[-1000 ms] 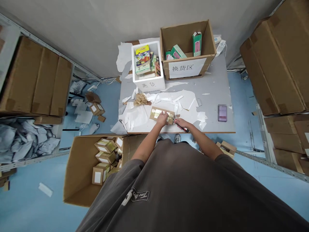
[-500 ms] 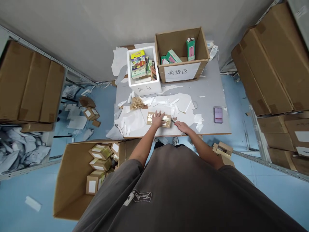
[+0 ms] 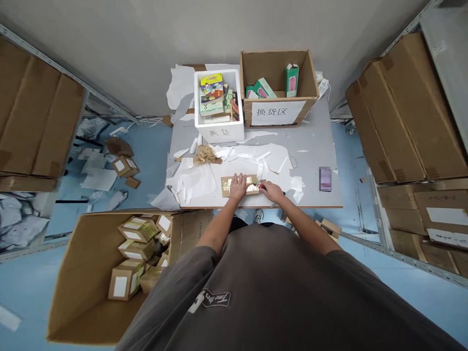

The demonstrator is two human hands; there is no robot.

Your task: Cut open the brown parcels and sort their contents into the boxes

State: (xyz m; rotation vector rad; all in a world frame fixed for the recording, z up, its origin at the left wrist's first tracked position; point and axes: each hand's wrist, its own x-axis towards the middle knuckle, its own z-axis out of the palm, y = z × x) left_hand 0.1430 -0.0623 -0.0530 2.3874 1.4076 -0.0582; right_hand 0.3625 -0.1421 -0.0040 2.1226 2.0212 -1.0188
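Observation:
A small taped cardboard box (image 3: pixel 225 190) lies on the table near its front edge. My left hand (image 3: pixel 238 187) rests flat on top of it, fingers stretched out. My right hand (image 3: pixel 272 191) is closed around a utility knife (image 3: pixel 262 187) with some red on it. The knife points left, its tip at the shiny tape on the right part of the box. White paper scraps (image 3: pixel 234 155) and crumpled brown tape (image 3: pixel 204 154) lie just beyond the box.
Behind stand a white foam box (image 3: pixel 220 134) of packets and an open carton (image 3: pixel 252 122) with green boxes. A phone (image 3: pixel 325 179) lies at the right. A large carton (image 3: pixel 76 273) of small parcels stands at lower left. Shelves with cartons (image 3: pixel 413 112) flank both sides.
My right hand has moved slightly left, bringing the knife from the box's right edge onto its taped top. My left hand stays on the box. The whole view has shifted a little.

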